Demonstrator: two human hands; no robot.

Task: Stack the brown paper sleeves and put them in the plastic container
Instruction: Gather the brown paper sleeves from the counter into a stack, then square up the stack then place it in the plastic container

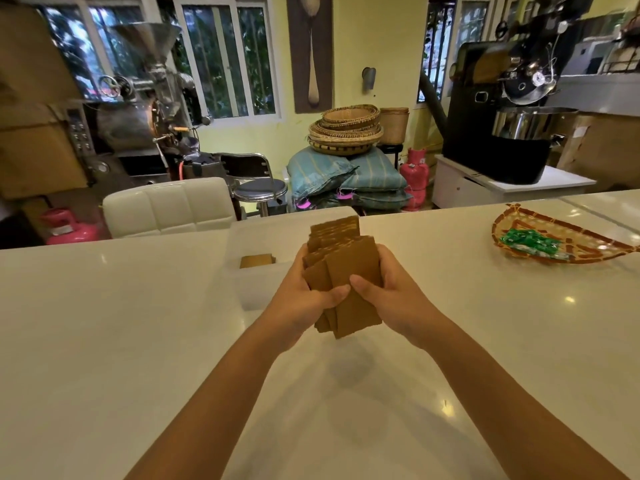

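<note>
Nearest, two bare forearms reach out over the white desk (pixel 104 341), meeting at its middle. Both hands clasp one bundle of sleeves (pixel 346 271) — flat brown paper pieces, fanned unevenly, their edges not yet squared. The left hand (pixel 304 296) wraps the bundle's left side, thumb laid across the front; the right hand (pixel 388 289) wraps the right side, thumb also on the front, so the two thumbs nearly touch. The fingers of both hands are curled closed around the sleeves, mostly hidden behind them. The bundle is lifted off the desk, its lower end hanging free above its shadow.

Just beyond and to the left of the hands sits the container (pixel 256 285), a translucent white plastic box; a few sleeves already lie inside at its far left. The held bundle's upper end rises in front of the container's right part.

Farther right on the desk rests a woven tray (pixel 519 220) with green packets (pixel 530 242) in it — well apart from the hands. Past the desk's far edge stands a white chair (pixel 166 206).
</note>
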